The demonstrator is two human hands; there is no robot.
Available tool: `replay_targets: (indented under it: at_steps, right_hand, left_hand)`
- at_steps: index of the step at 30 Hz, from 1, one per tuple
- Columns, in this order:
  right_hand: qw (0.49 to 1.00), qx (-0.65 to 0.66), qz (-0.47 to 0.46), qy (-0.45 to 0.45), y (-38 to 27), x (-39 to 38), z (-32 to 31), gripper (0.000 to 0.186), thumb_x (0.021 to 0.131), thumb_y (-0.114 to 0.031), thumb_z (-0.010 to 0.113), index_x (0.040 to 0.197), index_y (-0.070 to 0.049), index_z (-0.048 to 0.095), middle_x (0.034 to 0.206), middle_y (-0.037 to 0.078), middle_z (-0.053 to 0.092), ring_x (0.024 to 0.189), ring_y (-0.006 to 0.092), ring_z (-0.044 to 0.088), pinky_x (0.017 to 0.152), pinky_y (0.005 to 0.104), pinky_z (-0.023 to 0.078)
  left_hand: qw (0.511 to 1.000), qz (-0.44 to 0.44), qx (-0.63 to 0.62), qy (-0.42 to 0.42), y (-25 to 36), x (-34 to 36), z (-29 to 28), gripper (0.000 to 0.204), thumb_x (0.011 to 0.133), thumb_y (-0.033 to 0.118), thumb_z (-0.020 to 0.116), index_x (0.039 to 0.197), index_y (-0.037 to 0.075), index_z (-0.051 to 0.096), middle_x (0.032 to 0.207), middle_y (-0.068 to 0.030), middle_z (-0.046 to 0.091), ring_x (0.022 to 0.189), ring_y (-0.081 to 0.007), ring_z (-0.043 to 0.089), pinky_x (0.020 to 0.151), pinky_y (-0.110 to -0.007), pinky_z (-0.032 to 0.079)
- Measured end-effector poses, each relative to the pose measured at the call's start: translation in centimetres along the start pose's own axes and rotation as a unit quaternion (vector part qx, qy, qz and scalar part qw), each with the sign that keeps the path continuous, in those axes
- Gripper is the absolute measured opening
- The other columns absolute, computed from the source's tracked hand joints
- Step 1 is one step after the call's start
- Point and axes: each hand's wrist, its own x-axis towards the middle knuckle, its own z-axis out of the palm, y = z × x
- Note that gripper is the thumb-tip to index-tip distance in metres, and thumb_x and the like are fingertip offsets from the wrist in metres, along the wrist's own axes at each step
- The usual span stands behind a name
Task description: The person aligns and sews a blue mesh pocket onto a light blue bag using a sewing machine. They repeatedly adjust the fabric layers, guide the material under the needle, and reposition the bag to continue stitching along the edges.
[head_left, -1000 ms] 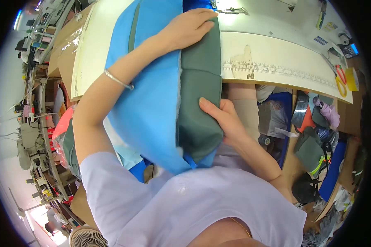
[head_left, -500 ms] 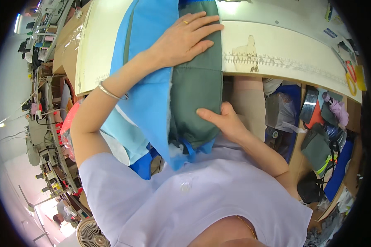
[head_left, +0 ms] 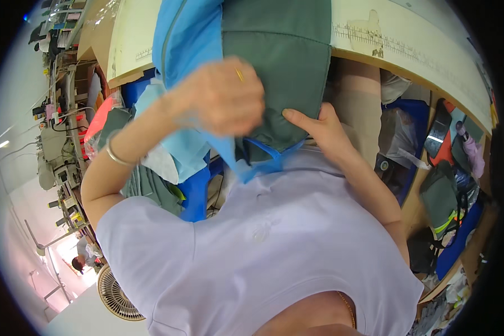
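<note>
My left hand [head_left: 221,98] lies flat and open on the green cloth [head_left: 277,56]; my right hand [head_left: 319,126] pinches its near edge, so I should smooth evenly.

A single head-worn fisheye view looks steeply down the person's own chest, very close to the hands, with the worktop [head_left: 409,50] curving along the upper rim.

Garment workshop; sewing machines [head_left: 53,148], cutting table [head_left: 409,47]
</note>
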Motion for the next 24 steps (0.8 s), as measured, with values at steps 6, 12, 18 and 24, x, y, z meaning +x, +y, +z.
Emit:
replay_targets:
  at_steps: [6, 12, 18, 24]
  right_hand:
    - [0.999, -0.017, 0.004, 0.033, -0.3, 0.2, 0.3, 0.035, 0.096, -0.024, 0.078, 0.113, 0.005, 0.072, 0.106, 0.007, 0.074, 0.097, 0.0108, 0.067, 0.084, 0.0271, 0.054]
    - [0.994, -0.010, -0.111, 0.014, 1.6, -0.9, -1.4, 0.042, 0.098, -0.032, 0.074, 0.117, 0.005, 0.071, 0.100, 0.004, 0.075, 0.088, 0.0097, 0.064, 0.078, 0.0269, 0.052]
    - [0.991, -0.078, -0.111, 0.003, 1.0, -0.7, -0.8, 0.033, 0.099, -0.028, 0.073, 0.107, 0.003, 0.074, 0.090, 0.004, 0.074, 0.079, 0.0069, 0.062, 0.066, 0.0276, 0.051]
    - [0.990, -0.084, -0.116, -0.005, 0.7, -0.5, -0.4, 0.027, 0.101, -0.023, 0.072, 0.102, 0.004, 0.076, 0.075, 0.001, 0.070, 0.069, 0.0051, 0.055, 0.059, 0.0286, 0.048]
  left_hand:
    - [0.979, -0.183, 0.058, -0.069, 8.0, -0.5, 6.0, 0.027, 0.080, 0.026, 0.079, 0.078, 0.011, 0.057, 0.076, -0.0053, 0.050, 0.066, -0.0210, 0.062, 0.054, -0.038, 0.050]
    - [0.896, -0.368, -0.245, 0.041, 7.8, -1.3, 4.8, 0.027, 0.085, 0.016, 0.076, 0.109, 0.005, 0.069, 0.090, -0.0086, 0.069, 0.072, -0.0233, 0.066, 0.059, -0.034, 0.051]
    - [0.602, -0.586, -0.539, 0.057, 6.6, -1.8, 0.6, 0.032, 0.091, 0.011, 0.066, 0.120, -0.002, 0.068, 0.089, -0.0015, 0.068, 0.083, -0.0105, 0.061, 0.076, -0.028, 0.048]
    - [0.706, -0.631, -0.303, -0.112, -1.1, 4.8, -11.4, 0.050, 0.096, 0.011, 0.063, 0.145, 0.000, 0.057, 0.089, 0.0037, 0.056, 0.081, -0.0047, 0.051, 0.070, -0.025, 0.044]
